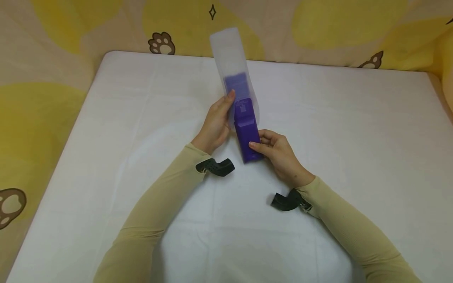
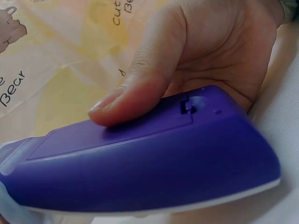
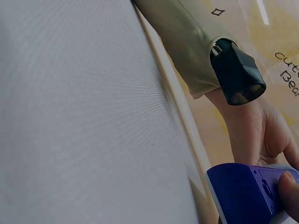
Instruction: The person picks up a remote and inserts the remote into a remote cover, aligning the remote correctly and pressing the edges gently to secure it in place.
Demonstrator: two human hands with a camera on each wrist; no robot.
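Observation:
A purple remote-shaped device (image 1: 247,131) lies partly inside a translucent white sleeve (image 1: 231,59) over the white table (image 1: 106,129). My left hand (image 1: 216,122) grips the sleeve and device from the left, thumb pressed on the purple back panel (image 2: 121,128). My right hand (image 1: 276,151) pinches the device's near end, fingers curled round it. In the right wrist view the purple end (image 3: 243,193) shows at the lower right with a fingertip (image 3: 290,191) on it. The left wrist view shows my left thumb (image 2: 135,95) lying along the device.
A white cloth covers the table; behind and to the left lies a yellow and beige fabric with paw prints (image 1: 162,43). Black wrist camera mounts (image 1: 216,167) sit on both beige sleeves. Bare table spreads to both sides.

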